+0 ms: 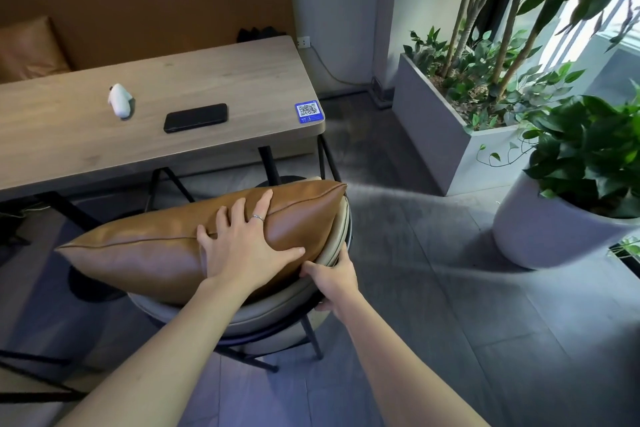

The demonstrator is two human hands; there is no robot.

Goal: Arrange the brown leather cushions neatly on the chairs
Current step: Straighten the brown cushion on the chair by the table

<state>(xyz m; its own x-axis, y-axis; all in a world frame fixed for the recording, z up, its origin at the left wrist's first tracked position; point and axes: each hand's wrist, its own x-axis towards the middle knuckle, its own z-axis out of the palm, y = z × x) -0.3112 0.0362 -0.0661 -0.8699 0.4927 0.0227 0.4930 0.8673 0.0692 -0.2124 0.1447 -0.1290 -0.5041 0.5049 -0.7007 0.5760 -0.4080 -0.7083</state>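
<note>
A brown leather cushion (138, 253) lies on its edge across a grey-beige chair (263, 315) in front of me, leaning against the curved backrest. My left hand (242, 246) is spread flat on the cushion's side, fingers apart, a ring on one finger. My right hand (334, 279) grips the chair's backrest rim just right of the cushion's lower corner. A second brown cushion (27, 48) rests on the brown leather bench (145, 0) behind the table, at the far left.
A wooden table (156, 135) stands just beyond the chair, with a black phone (195, 117), a small white device (120, 100) and a blue QR sticker (309, 112). A grey planter (440, 135) and a round white plant pot (540, 229) stand at the right.
</note>
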